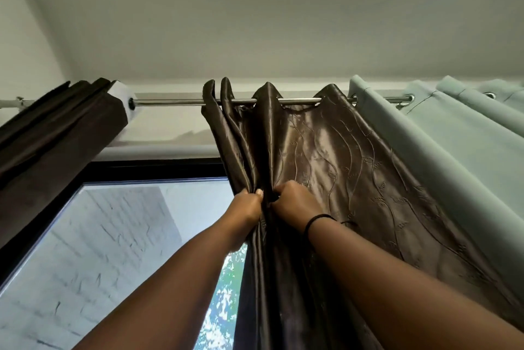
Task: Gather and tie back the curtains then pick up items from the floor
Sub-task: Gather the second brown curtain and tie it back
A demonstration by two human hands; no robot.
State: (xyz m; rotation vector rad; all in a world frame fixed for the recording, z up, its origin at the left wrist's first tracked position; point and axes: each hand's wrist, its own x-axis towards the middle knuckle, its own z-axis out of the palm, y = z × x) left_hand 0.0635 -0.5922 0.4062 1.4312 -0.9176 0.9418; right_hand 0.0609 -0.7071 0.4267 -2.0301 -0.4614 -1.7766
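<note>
A white ceiling [255,23] and wall band are seen across the upper half of the head view, which is tilted steeply upward. Below them, a dark-framed window [113,236] is shown at lower left, with a pale brick wall and foliage visible through the glass.

The brown satin curtain [340,179] is hung at centre from a chrome rod [170,102], which is run horizontally across the frame. The long axis of the curtain is directed downward from the rod, with the embossed wavy pattern aligned along the same axis. The left edge is gathered into tight vertical folds; the right portion is spread flatter toward the lower right.

A pale green curtain [442,134] is carried on the same rod, just beside the brown one on the right and partly overlapped by it. A second dark curtain [56,128] is bunched at the left end of the rod, well apart from the central one.

The gathered folds are grasped by both hands, well below the rod. The grip of the left hand [246,207] is clenched on the left edge of the folds. The grip of the right hand [295,202] is clenched on the fabric just beside it, knuckles nearly touching. A black band [314,222] is worn on the right wrist.
</note>
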